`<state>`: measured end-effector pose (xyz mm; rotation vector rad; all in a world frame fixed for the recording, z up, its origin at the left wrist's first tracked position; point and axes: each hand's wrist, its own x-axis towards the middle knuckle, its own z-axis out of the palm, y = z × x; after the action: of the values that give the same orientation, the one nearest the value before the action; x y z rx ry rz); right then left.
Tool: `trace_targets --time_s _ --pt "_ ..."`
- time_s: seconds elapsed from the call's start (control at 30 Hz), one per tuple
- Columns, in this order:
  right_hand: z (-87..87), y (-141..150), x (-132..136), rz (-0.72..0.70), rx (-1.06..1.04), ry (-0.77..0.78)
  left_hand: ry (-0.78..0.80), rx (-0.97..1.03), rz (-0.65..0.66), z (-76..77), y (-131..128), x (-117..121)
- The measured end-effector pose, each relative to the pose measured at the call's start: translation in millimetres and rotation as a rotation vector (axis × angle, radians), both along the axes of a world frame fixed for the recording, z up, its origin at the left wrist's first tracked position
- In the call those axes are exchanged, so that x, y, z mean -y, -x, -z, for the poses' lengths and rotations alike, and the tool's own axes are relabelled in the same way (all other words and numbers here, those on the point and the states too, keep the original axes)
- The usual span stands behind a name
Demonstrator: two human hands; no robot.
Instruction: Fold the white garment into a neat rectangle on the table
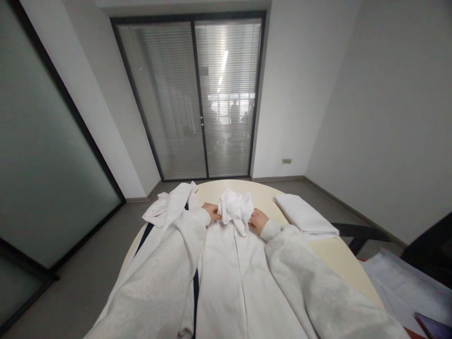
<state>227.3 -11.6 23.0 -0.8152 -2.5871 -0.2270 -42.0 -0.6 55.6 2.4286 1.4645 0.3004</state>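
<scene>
A long white garment [235, 268] lies lengthwise on the round table, a seam or front edge running down its middle. At its far end the fabric is gathered into a crumpled bunch [235, 205]. My left hand [212, 211] is closed at the left side of this bunch, fingertips on the cloth. On the opposite side my right hand [258, 220] pinches the garment's edge, its fingers partly hidden by the fabric. To the left lies another white garment [167, 207] with dark navy stripes, partly under my left sleeve.
A folded white cloth [305, 215] lies at the table's right [335, 256]. Beyond the right edge are a black chair [367, 231], plastic-wrapped items [409, 282] and a phone-like dark object [434, 326]. A glazed door with blinds [197, 103] stands behind the table.
</scene>
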Motion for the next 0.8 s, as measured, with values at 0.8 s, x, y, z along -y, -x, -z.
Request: trace_targets --time_s 0.8 --pt "23.1 -14 33 -0.058 -0.337 0.446 -0.071 0.111 -0.197 13.9 4 38"
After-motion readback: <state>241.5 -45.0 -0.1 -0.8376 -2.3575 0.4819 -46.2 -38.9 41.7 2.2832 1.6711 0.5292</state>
